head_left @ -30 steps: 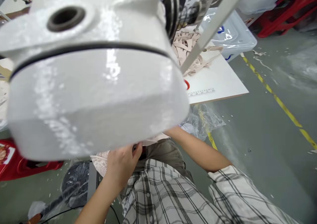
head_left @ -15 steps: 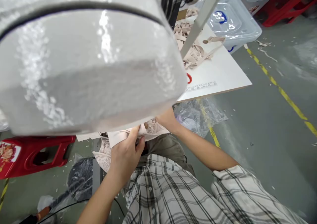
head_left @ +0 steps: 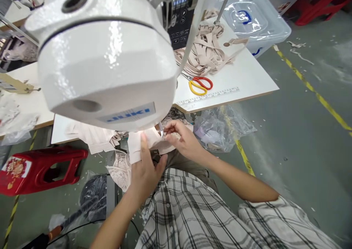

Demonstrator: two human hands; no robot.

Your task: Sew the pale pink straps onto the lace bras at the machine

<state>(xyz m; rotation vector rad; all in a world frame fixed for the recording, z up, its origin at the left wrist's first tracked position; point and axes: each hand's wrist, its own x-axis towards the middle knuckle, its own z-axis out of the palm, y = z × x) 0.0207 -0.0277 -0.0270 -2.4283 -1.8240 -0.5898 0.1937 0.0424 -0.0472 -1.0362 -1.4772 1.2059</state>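
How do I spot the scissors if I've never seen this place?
Find the white JUKI sewing machine head, then the white tabletop on its right. There, between the heaped beige strips and the clear ruler, lie the scissors. One red and one yellow handle loop set them apart from both neighbours.

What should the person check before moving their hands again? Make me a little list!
1. Left hand on the pale fabric: ok, fingers lie over it.
2. Right hand well away from the shiny metal part: not ok, its fingertips are right beside it.
3. Scissors put down: ok, they lie on the white table by the ruler.
4. Lacy cloth lying smooth: not ok, it is bunched beside the left hand.
5. Needle up or down: cannot tell, too unclear under the sewing machine.
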